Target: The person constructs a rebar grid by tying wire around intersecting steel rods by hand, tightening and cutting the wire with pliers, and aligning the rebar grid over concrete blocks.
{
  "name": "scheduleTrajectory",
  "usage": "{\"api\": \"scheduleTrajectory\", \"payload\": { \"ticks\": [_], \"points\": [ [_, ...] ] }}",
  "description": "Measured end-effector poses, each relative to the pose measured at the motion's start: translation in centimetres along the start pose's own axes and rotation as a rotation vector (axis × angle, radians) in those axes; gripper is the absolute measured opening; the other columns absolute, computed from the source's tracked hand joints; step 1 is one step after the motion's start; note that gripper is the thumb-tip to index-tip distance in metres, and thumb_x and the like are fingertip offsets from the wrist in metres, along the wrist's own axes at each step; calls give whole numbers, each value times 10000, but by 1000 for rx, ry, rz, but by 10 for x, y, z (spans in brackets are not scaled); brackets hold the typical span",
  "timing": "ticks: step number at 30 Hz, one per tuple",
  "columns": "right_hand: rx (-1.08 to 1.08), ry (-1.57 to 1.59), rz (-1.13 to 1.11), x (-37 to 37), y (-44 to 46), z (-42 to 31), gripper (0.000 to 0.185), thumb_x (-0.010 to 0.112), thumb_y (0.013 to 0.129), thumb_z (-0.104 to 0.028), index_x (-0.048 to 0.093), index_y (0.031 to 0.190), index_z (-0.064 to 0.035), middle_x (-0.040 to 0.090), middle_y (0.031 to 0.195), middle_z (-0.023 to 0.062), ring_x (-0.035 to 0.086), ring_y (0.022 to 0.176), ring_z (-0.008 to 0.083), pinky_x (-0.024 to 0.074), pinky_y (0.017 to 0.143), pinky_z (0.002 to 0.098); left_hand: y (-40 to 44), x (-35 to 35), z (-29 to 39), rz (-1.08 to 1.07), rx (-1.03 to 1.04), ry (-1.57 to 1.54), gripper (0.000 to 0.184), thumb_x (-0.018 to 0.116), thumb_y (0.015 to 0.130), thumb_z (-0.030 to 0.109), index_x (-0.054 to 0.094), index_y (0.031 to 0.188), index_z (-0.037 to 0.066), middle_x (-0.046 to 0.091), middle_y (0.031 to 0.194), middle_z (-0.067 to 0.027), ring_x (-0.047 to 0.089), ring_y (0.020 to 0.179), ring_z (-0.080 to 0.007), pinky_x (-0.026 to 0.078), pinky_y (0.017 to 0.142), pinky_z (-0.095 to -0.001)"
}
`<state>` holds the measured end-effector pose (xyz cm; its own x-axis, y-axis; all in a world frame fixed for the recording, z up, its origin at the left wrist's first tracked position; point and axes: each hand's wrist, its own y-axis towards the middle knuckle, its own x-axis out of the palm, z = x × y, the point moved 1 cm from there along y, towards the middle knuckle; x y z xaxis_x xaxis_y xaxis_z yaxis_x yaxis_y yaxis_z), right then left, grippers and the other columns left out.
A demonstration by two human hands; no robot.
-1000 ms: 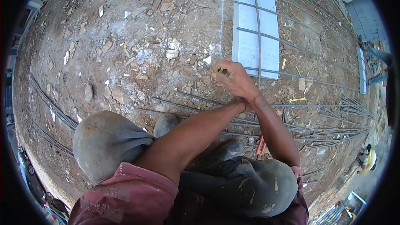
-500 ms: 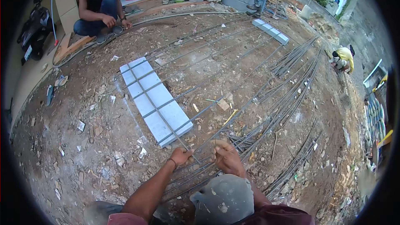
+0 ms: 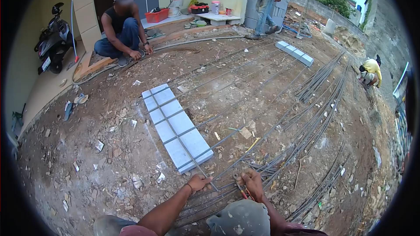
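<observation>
My left hand [image 3: 199,182] is closed around the near end of a long steel bar [image 3: 178,137]. This bar crosses several other bars over a pale block row [image 3: 183,129] on the ground. To the right, my right hand [image 3: 252,183] is closed, with red-handled pliers [image 3: 243,190] at its fingers; part of the tool is hidden by the hand. Bars lie on the ground close to both hands. My knee [image 3: 239,219] is just below my right hand.
A person [image 3: 122,30] squats at the back left, near a motorbike [image 3: 54,46]. Another person [image 3: 266,6] stands beyond the second block row [image 3: 294,53]. A third [image 3: 371,72] crouches at right. Bundled bars [image 3: 317,118] spread across the right side.
The view has lifted from the ground close by to the wider yard. My arms, crossed earlier, are apart. My left hand has taken hold of the bar, and pliers now show at my right hand.
</observation>
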<state>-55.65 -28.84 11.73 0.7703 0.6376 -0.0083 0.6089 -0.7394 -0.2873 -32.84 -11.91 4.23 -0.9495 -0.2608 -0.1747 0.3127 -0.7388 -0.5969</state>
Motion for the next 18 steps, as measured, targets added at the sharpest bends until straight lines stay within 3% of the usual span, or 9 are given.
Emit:
{"api": "scheduleTrajectory", "payload": {
  "ticks": [5,8,10,12,14,15,18],
  "points": [
    [-69,75,104,5,-10,-1,115,558,1034,-131,586,1005,-23,672,751,85,618,616,145,501,563,303,17,-2,-12,-52,-25,47,501,626,983,561,776,879,94,700,691,1,525,462,-90,384,409,-307],
    [-8,12,277,0,-3,14,137,559,1031,-135,603,1012,-6,624,703,45,563,566,118,446,505,285,14,-1,-7,-57,-8,8,510,635,975,566,773,876,86,691,675,3,539,473,-85,384,407,-304],
    [-274,-202,503,-3,13,32,183,567,1041,-151,624,1034,22,572,670,3,519,537,98,404,471,278,-8,-2,15,-42,-1,4,513,643,969,565,769,873,77,686,664,-4,556,484,-88,386,407,-304],
    [-21,74,422,6,4,2,201,577,1045,-154,645,1052,35,564,680,0,516,535,97,403,470,277,-11,-6,19,-50,-55,53,510,644,974,549,761,883,61,685,662,-23,568,490,-95,405,413,-306],
    [91,261,391,5,11,8,163,573,1041,-122,622,1104,20,613,811,44,611,629,139,513,557,285,-18,-6,30,-28,-69,56,529,671,971,527,735,866,13,711,704,-49,603,543,-98,447,457,-288],
    [105,325,328,3,10,9,157,569,1045,-117,586,1121,19,614,847,59,673,679,185,578,614,303,-9,-1,14,-46,-33,-115,496,673,983,486,710,865,6,724,749,-66,604,555,-107,470,494,-286],
    [189,474,271,2,-11,16,84,559,1039,-74,539,1066,3,633,862,100,736,794,255,636,696,339,-15,2,14,-34,-63,-71,482,658,997,475,698,921,0,726,766,-69,591,553,-106,472,507,-286]
  ]
}}
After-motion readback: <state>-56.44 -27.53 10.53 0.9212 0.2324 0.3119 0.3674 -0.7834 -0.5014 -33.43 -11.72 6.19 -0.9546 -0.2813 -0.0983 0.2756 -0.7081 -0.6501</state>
